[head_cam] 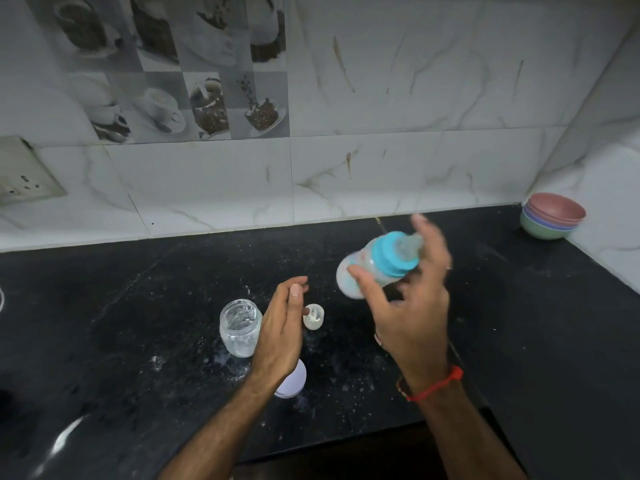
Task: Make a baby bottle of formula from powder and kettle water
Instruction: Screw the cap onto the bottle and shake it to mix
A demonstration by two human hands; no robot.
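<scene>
The baby bottle (363,271) has a teal collar and a clear teat, with milky white liquid inside. It is tilted in the air above the black counter (138,323) and looks motion-blurred. My right hand (412,306) holds it, thumb on the body and a finger up at the teat. My left hand (282,330) hovers flat with straight fingers and holds nothing. It is just right of an open glass jar (240,327) with white powder residue. A small translucent cap (313,317) stands on the counter beyond my left fingers.
A white round lid (294,381) lies partly under my left wrist. White powder specks are scattered on the counter around the jar. Stacked coloured bowls (552,216) sit in the back right corner. A wall socket (24,174) is at the left.
</scene>
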